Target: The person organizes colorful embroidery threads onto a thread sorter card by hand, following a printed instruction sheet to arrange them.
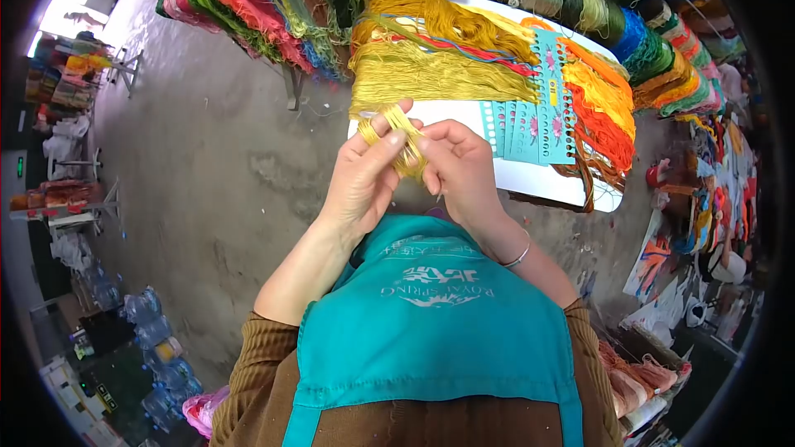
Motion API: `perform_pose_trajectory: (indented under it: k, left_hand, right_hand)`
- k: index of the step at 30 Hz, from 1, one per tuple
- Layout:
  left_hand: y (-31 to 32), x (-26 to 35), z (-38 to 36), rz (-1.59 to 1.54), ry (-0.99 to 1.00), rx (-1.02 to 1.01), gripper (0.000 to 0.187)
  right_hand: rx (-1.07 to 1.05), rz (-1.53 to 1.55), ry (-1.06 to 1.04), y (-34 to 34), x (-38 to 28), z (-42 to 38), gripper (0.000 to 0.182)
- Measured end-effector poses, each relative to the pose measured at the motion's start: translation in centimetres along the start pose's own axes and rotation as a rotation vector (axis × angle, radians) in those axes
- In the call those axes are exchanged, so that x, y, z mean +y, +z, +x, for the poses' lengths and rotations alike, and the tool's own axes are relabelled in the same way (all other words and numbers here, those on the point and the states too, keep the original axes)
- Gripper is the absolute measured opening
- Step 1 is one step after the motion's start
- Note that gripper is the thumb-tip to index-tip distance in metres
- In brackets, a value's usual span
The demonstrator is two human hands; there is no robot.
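Note:
A small loop of yellow-gold embroidery thread (404, 122) is wound around the fingers of my left hand (368, 167), the thumb pressing on it. My right hand (460, 161) pinches the same thread at its right side, the fingertips close to my left thumb. Just beyond my hands lies a hank of olive-gold thread (447, 74) on a white board (530, 178). Teal punched cards (522, 128) with pink flowers lie to its right, with orange and red threads (600, 116) running from their holes.
Hanks of many colours hang along a rack (265, 0) at the far side, continuing to the right. Large water bottles (153, 323) stand at the lower left. More thread racks (70, 74) line the left wall. I wear a teal apron (439, 339).

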State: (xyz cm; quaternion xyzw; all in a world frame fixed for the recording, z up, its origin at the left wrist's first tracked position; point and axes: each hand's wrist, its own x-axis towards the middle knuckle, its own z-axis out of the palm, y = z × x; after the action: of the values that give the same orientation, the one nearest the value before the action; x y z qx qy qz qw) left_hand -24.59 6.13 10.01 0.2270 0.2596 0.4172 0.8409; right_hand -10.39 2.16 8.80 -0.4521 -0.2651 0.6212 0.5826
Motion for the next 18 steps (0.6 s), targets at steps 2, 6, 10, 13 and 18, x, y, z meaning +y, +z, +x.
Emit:
perform_pose_trajectory:
  k: [2,6,10,13,18]
  left_hand:
    - [-0.1,-0.1,0.2,0.204,0.042,0.045,0.051]
    - [-0.5,0.6,0.9,0.267,0.052,0.078,0.057]
    - [-0.6,2.0,1.4,0.180,0.018,0.024,0.056]
    - [-2.3,3.0,2.1,0.061,-0.012,-0.119,0.061]
    - [-2.5,4.3,2.8,0.069,-0.037,-0.042,0.061]
  right_hand:
    - [0.027,-0.105,-0.058,0.4,0.1,-0.1,0.006]
    - [0.095,-0.252,-0.106,0.5,0.1,0.7,0.003]
    - [0.035,0.271,0.003,0.1,0.3,2.0,0.004]
    - [0.026,0.451,0.139,0.8,-0.2,2.6,0.004]
    - [0.038,0.144,-0.010,2.2,0.4,3.3,0.005]
